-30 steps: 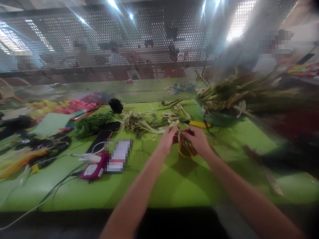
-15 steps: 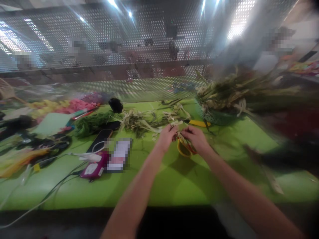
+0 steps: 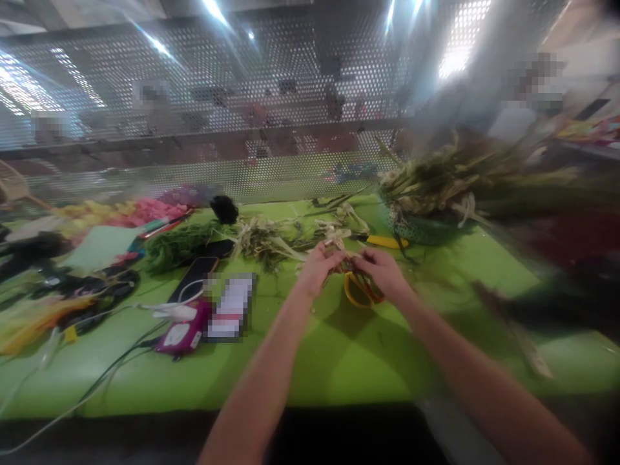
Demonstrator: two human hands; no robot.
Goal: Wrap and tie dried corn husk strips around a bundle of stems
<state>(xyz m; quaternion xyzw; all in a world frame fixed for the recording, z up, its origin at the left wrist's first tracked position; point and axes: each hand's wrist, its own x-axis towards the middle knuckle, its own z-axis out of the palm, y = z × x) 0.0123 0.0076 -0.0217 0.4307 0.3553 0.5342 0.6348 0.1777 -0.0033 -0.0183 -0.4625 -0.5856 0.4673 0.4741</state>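
Note:
My left hand (image 3: 317, 266) is closed, its fingers pinching a pale dried plant strip (image 3: 335, 244). Close beside it, my right hand (image 3: 382, 268) has its fingertips pressed together at the same strip, though the exact grip is blurred. Scissors with orange-yellow handles (image 3: 356, 294) lie on the green table just below both hands, partly hidden by the right one. Behind the hands spreads a loose heap of dried plant strips (image 3: 264, 239). A yellow-handled cutter (image 3: 387, 241) rests just beyond my right hand.
A green basket (image 3: 421, 231) piled with dried stalks stands at back right. On the left are a phone with a lit screen (image 3: 230, 307), a dark phone (image 3: 196, 278), a purple device (image 3: 184, 332) with cables, and green fibre (image 3: 177, 248). A perforated metal screen (image 3: 290, 168) borders the back.
My left hand has shifted slightly left and down, its fingers turned more toward the right hand. The right hand stays nearly in place. The scissors have not visibly moved.

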